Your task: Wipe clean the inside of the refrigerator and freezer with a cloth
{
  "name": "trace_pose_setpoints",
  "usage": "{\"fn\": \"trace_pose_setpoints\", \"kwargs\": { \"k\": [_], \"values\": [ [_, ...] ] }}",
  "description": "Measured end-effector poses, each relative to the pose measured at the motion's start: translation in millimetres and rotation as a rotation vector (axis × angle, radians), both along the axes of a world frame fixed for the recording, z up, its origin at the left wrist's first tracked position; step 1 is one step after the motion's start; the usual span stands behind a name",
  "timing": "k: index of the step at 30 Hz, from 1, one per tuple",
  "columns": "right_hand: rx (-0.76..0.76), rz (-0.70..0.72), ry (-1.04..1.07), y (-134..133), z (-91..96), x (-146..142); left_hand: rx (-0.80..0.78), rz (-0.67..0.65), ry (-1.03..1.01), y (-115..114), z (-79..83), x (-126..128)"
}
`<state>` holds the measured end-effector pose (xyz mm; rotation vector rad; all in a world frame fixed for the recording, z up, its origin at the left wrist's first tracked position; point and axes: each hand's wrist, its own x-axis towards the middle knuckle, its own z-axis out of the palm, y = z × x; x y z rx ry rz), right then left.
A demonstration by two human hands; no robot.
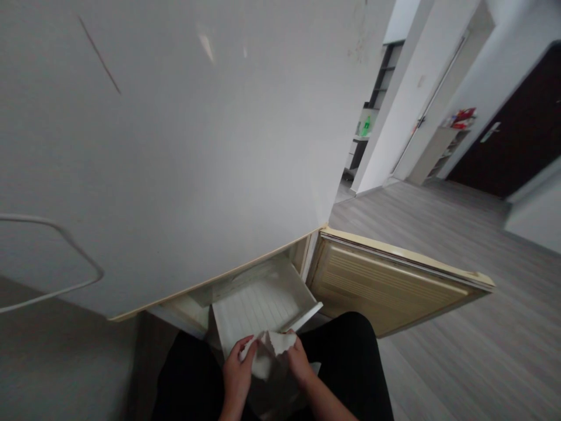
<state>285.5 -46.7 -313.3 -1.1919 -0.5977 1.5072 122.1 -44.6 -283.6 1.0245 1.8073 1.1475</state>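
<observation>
My left hand [237,369] and my right hand [298,361] both grip a crumpled white cloth [268,351], fingers closed on its edges. They hover at the front lip of a white ribbed drawer [258,301] pulled out of the lower compartment of a white fridge [175,146]. My knees in black trousers [346,356] flank the drawer.
The fridge's lower door [390,280] stands swung open to the right, its yellowed inner face showing. Grey wood floor [460,327] stretches right toward a dark door [517,134] and a shelf [442,146]. A white cord [65,240] loops at the left.
</observation>
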Motion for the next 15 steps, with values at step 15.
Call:
{"fn": "trace_pose_setpoints", "kwargs": {
  "k": [15],
  "values": [
    [0.028,-0.478,-0.355,-18.3,22.7,51.0,0.417,-0.208,0.158,-14.1,98.6,45.5]
  ]
}}
